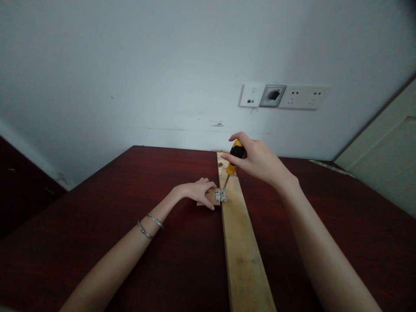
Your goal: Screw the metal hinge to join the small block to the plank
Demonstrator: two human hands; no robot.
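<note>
A long, pale wooden plank (242, 242) runs from the wall toward me. Against its left side lies a small wooden block (212, 199). A silver metal hinge (221, 196) spans the joint, one leaf on each piece. My left hand (199, 193) grips the block, thumb at the near edge and fingers at the far one. In my right hand (256, 158) is a yellow and black screwdriver (237, 151), held by its handle between thumb and fingers. The screwdriver slants down, and its tip meets the hinge's right leaf. Screw details there are too small to tell.
Everything lies on a dark red wooden tabletop (156, 173) pushed up to a white wall (130, 78). Wall sockets (303, 97) and a black plug (274, 95) are above the table's back edge. A pale door panel (386, 134) stands at the right.
</note>
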